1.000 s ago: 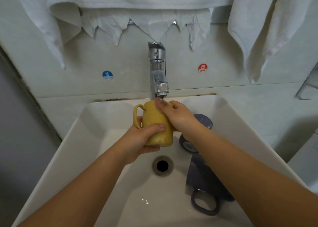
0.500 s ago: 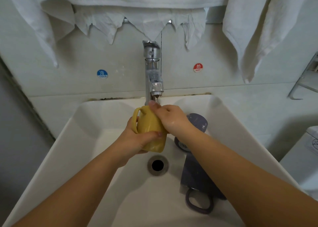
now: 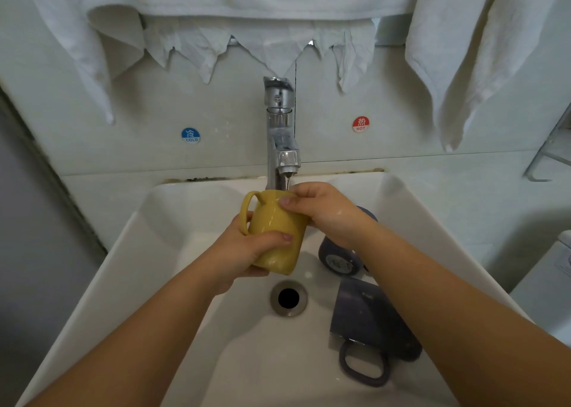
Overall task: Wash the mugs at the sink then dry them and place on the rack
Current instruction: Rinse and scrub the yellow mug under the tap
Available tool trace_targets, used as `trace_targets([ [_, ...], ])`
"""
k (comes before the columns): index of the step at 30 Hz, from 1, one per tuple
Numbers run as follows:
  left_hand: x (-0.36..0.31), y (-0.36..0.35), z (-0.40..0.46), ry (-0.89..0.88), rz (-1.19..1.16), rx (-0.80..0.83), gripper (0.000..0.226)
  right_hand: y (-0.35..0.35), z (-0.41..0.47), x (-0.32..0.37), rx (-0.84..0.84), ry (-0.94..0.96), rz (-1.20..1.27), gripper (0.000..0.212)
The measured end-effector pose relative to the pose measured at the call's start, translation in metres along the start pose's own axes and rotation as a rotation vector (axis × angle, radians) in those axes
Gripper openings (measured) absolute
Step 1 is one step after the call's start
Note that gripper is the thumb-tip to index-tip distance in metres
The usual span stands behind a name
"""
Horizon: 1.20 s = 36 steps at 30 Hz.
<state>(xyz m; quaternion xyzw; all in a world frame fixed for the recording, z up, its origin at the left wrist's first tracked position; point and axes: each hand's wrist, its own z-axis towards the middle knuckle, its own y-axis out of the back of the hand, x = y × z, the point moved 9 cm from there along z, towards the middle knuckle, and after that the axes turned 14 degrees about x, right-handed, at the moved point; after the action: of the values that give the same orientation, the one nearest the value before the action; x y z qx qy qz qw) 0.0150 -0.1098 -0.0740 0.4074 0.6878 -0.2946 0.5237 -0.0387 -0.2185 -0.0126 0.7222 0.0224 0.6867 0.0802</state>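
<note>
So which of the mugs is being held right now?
The yellow mug, gripped by both hands under the tap; the two dark mugs lie in the sink.

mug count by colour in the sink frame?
yellow mug: 1, held under the faucet by the left hand and right hand
dark purple mugs: 2, one behind the right forearm, one lying near the drain
Total: 3

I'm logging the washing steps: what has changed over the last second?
Little. The right hand shifted along the yellow mug's rim under the faucet, thumb now on the outside. The left hand keeps its grip on the body. Both dark mugs stayed in the sink.
</note>
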Motion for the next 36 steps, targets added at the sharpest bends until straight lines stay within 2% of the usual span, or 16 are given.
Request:
trace_targets([
  [6,-0.003,-0.004,0.003,-0.008,0.042,-0.004,0.066,0.009,0.003,-0.004,-0.184,-0.029,-0.053,0.030],
  [12,-0.007,0.008,-0.002,-0.023,-0.055,0.028,0.070,0.003,0.005,0.003,-0.005,0.019,0.017,0.003],
  [14,-0.006,0.005,-0.002,-0.014,-0.084,0.052,0.072,0.007,0.005,0.000,-0.068,-0.002,0.036,0.015],
  [17,-0.004,0.002,-0.002,0.013,-0.049,0.065,0.081,0.008,0.006,-0.006,-0.210,-0.042,0.012,0.048],
  [18,-0.004,0.003,-0.002,0.017,-0.051,0.067,0.080,0.008,0.007,-0.006,-0.217,-0.041,-0.003,0.048],
  [19,-0.004,0.005,-0.002,0.018,-0.070,0.065,0.076,0.007,0.007,-0.005,-0.193,-0.034,0.004,0.046],
  [21,-0.005,0.011,-0.004,0.018,-0.150,0.060,0.065,0.003,0.007,-0.003,-0.076,-0.010,0.075,0.021],
  [23,-0.005,0.014,-0.006,0.015,-0.254,0.073,0.058,0.003,0.005,-0.003,0.017,0.000,0.138,0.008],
  [26,-0.003,0.016,-0.004,0.009,-0.381,0.025,0.059,0.004,0.002,-0.006,-0.082,-0.041,0.103,0.013],
  [29,-0.003,0.018,-0.004,-0.012,-0.353,-0.037,0.048,0.005,0.003,-0.003,-0.240,-0.046,0.027,0.025],
  [30,-0.004,0.017,-0.003,-0.020,-0.322,-0.027,0.050,0.002,0.005,-0.002,-0.221,-0.038,0.023,0.021],
  [32,-0.006,0.021,-0.004,-0.024,-0.304,-0.037,0.055,-0.008,0.009,-0.003,-0.078,-0.026,0.047,0.008],
  [34,-0.006,0.028,-0.006,-0.018,-0.336,-0.062,0.051,-0.014,0.009,-0.008,0.059,-0.032,0.038,0.009],
  [36,-0.004,0.030,-0.006,0.003,-0.368,-0.074,0.045,-0.013,0.007,-0.009,0.057,-0.036,0.032,0.008],
])
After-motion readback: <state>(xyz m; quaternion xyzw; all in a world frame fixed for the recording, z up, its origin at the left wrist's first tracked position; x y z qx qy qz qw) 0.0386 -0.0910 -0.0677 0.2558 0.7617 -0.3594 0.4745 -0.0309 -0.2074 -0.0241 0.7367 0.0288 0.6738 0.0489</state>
